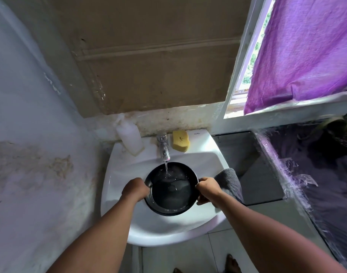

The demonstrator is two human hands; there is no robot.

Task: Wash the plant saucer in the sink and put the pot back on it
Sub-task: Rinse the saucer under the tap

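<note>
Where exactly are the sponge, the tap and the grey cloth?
sponge [180,141], head view, middle of its yellow top face.
tap [164,147], head view, on its chrome spout.
grey cloth [230,180], head view, on the fold draped over the sink's right rim.

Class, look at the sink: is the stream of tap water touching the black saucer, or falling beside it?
Touching. The head view shows the water stream from the tap landing inside the saucer.
</note>
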